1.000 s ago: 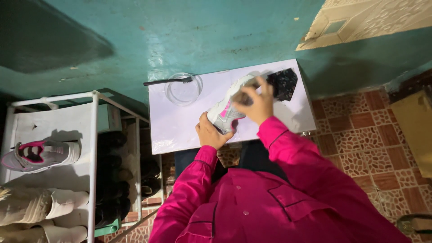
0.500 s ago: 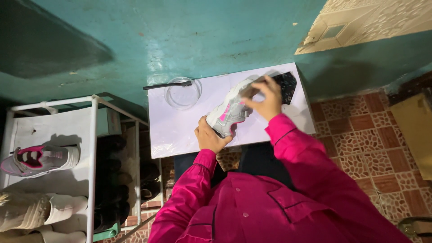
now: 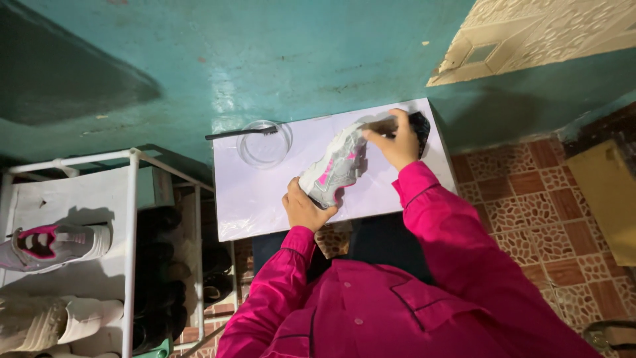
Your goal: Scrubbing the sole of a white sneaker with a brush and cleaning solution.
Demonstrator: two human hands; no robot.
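we are looking at home corner, likely entryway or utility nook. white shoe rack (image 3: pixel 131 219) is standing by teal painted wall (image 3: pixel 265 59), holding sneakers (image 3: pixel 56 242) and dark shoes (image 3: pixel 156 278). patterned terracotta floor tiles (image 3: pixel 517 219) are showing beside small white table (image 3: pixel 265 192). nothing is suggesting shop or workshop.

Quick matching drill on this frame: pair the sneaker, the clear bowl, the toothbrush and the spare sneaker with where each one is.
1. grey-and-pink sneaker
2. clear bowl
3. toothbrush
4. spare sneaker

A. on the white shoe rack
B. lying across the bowl's rim
C. held between the left hand and right hand
D. standing on the white table

Pairs: 1-C, 2-D, 3-B, 4-A
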